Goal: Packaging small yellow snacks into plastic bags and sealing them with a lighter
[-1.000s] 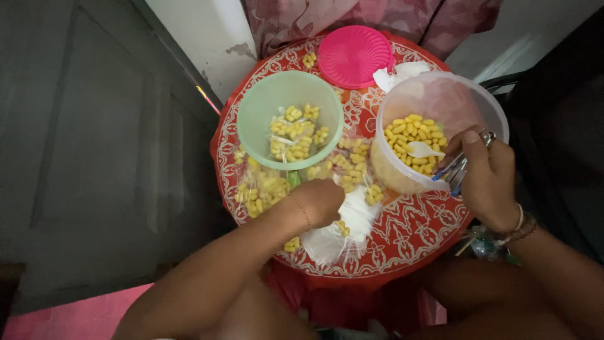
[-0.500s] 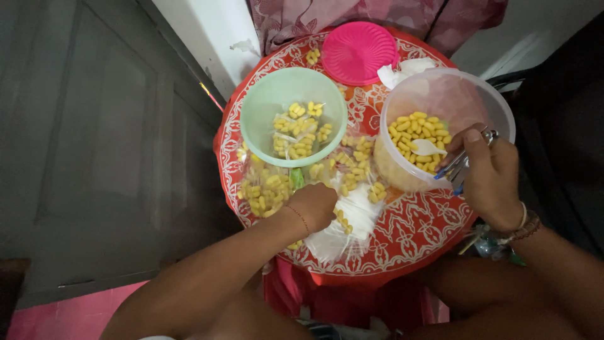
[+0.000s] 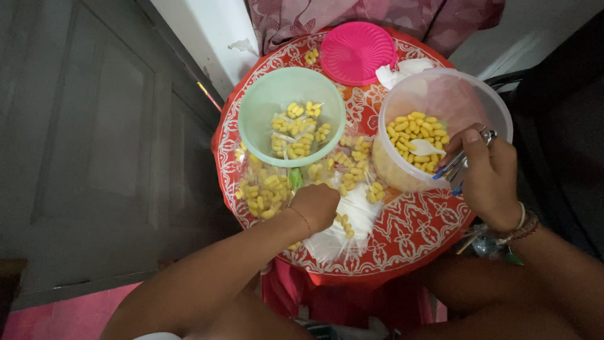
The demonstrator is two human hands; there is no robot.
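Overhead, head view only: a round red tray (image 3: 409, 233) with white patterning serves as the work surface, seen from straight above.

Left hand (image 3: 316, 204): curled into a loose fist, knuckles up, resting on a heap of small clear plastic bags (image 3: 352, 217) near the middle of the tray. Fingers are tucked under; cannot tell what, if anything, they pinch. Thin bracelet at the wrist. Yellow candies (image 3: 267, 189) in clear wrappers lie just left of the hand, more scattered loose between the bowls.

Right hand (image 3: 487, 176): closed around a bunch of thin metal and blue-handled tools (image 3: 456, 165), which look like scissors or tongs; the exact kind is too blurred to tell. Thumb and fingers wrap them firmly. Tool tips point into the clear plastic tub (image 3: 440, 101), over its near rim. Ring on one finger, beaded bands at the wrist.

Tub: right side of tray, part full of yellow candies with a white scoop (image 3: 425, 148) lying on top.

Green bowl (image 3: 290, 116): left of the tub, well apart from the right hand, holding a smaller lot of wrapped yellow pieces.

Pink lid (image 3: 357, 51): far edge of tray, flat, with crumpled white tissue (image 3: 402, 70) just beside it.

Patterned cloth (image 3: 377, 16) beyond the tray.
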